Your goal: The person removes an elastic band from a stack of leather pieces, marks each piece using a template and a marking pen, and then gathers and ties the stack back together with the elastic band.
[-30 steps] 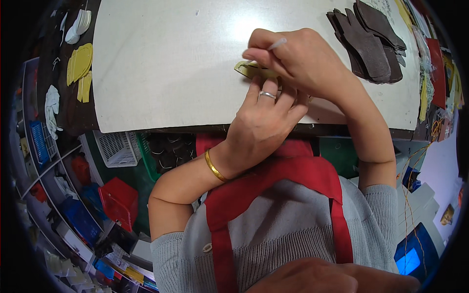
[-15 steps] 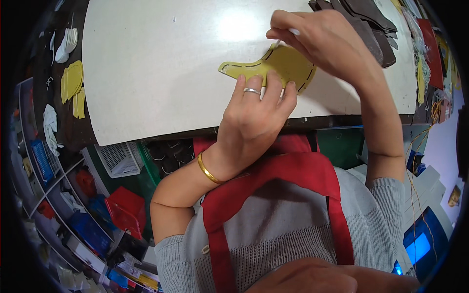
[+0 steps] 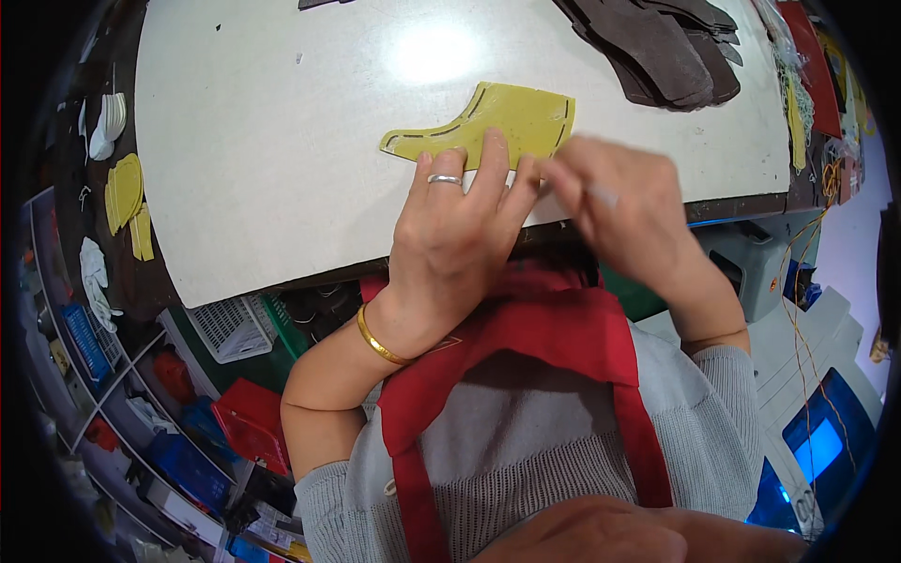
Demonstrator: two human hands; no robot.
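Observation:
A yellow curved template (image 3: 526,113) lies flat on the white tabletop, with dark dashes along its edges. My left hand (image 3: 455,220) presses on its near edge, fingers spread and flat, a ring on one of them. At the template's right near corner, my right hand (image 3: 624,202) is blurred by motion. Its fingers are closed round a thin white pen (image 3: 602,195), of which only the back end shows; the tip is hidden behind the fingers.
Stacked dark brown cut pieces (image 3: 666,56) lie at the far right of the white board (image 3: 253,188). Yellow templates (image 3: 124,192), white spoon-shaped pieces (image 3: 108,124) and a white glove (image 3: 95,277) line the left side. A white basket (image 3: 230,328) stands below the table edge.
My right hand has come down from the template's far edge to its near right corner, pen still in it. My left hand stays on the template. The whole view has shifted slightly.

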